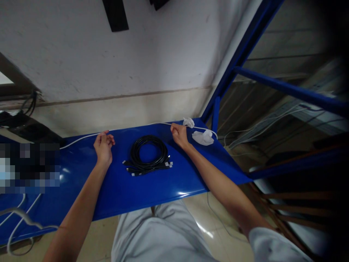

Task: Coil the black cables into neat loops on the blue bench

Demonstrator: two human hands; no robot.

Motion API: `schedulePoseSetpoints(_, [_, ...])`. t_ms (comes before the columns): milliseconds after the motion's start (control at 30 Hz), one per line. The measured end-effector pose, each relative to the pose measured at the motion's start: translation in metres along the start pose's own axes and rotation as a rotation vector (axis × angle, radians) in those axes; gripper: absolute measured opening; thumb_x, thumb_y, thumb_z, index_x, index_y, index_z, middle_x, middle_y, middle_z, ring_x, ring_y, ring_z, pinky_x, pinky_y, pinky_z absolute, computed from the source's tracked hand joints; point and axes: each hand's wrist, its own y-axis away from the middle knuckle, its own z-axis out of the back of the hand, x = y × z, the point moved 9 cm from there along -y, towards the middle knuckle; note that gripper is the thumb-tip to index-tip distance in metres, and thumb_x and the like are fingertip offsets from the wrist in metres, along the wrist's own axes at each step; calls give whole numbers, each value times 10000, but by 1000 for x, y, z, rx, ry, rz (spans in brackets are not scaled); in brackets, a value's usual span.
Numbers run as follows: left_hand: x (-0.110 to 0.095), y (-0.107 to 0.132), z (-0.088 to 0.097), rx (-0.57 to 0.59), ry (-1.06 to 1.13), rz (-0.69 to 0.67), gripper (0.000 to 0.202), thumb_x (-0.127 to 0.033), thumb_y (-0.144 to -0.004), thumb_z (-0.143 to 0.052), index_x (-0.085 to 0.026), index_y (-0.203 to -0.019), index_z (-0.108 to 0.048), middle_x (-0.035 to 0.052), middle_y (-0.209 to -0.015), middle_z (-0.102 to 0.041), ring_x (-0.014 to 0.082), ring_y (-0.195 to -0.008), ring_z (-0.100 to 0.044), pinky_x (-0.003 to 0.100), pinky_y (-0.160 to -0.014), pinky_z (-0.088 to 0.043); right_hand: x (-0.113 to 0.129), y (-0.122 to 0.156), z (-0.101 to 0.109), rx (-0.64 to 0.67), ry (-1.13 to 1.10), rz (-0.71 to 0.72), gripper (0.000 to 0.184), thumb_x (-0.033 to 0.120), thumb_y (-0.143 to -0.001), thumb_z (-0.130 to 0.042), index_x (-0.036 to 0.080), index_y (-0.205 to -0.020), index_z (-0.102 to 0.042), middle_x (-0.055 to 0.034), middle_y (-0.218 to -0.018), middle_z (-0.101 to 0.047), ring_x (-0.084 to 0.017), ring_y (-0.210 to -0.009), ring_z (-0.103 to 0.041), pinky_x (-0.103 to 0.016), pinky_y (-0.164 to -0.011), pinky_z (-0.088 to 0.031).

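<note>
Grey trousers [156, 233] sit nearest. Left hand [104, 145] and right hand [179, 135] curl at one white cable [81, 138], grip unclear; one black coil [148, 167] lies between, two white scraps [203, 138] right, on one blue surface [152, 194] beside pale wall [163, 51].

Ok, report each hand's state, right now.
Left hand: loosely curled at the white cable; grip can't be told.
Right hand: curled in at the same cable; grip can't be told.
</note>
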Motion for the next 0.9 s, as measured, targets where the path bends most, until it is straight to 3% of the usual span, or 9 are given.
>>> schedulePoseSetpoints(200, [3,7,-9,22,35,81,370,-510,-882,-747,-182,-1039,-677,7,-817,-649,115,-651,-585,245,-601,-456,-20,-2,9,-124,-136,-130,141,229,-723,-435,250,-585,-452,19,-567,-427,-168,-563,-418,-290,-561,-310])
schedulePoseSetpoints(467, [16,5,-9,7,136,198,207,-401,-848,-631,-211,-903,-571,-1,-762,-599,141,-623,-557,270,-605,-441,-46,0,9,-253,-418,-347,148,284,-713,-468,263,-589,-389,53,-517,-353,-120,-439,-316,-229,-416,-267])
schedulePoseSetpoints(633, [19,7,-5,-36,239,261,86,-241,-790,-589,-204,-858,-552,-23,-718,-542,129,-596,-509,263,-601,-436,-53,1,7,-310,-571,-436,243,303,-739,-514,261,-586,-330,80,-504,-283,-82,-398,-246,-193,-376,-204])
schedulePoseSetpoints(900, [18,7,-4,-42,232,264,114,-181,-726,-556,-194,-838,-573,-19,-704,-519,133,-583,-491,267,-585,-421,-53,2,6,-339,-709,-492,313,283,-768,-562,254,-596,-302,81,-493,-287,-70,-395,-234,-177,-362,-172])
